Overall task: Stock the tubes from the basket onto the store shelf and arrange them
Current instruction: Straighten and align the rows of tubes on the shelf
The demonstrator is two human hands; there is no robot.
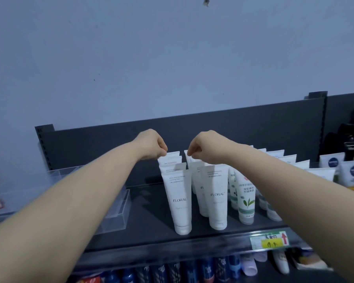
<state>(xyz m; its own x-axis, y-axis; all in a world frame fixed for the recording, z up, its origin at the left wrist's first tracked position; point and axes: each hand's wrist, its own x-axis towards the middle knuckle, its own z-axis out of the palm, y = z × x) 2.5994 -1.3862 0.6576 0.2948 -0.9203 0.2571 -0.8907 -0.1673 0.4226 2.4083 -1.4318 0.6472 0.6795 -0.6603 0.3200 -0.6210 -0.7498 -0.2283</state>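
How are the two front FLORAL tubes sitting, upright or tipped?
Upright. The front FLORAL tubes stand on their caps on the shelf, crimped ends up. The left hand and right hand each pinch a rear tube.

two tube rows (182, 199) on shelf (151, 227), clear box (119, 211) left.

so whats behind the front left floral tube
At least three more white tubes stand in a row behind the front left FLORAL tube. The left hand pinches the rearmost one's top. Only their crimped tops show; their bodies and caps are covered.
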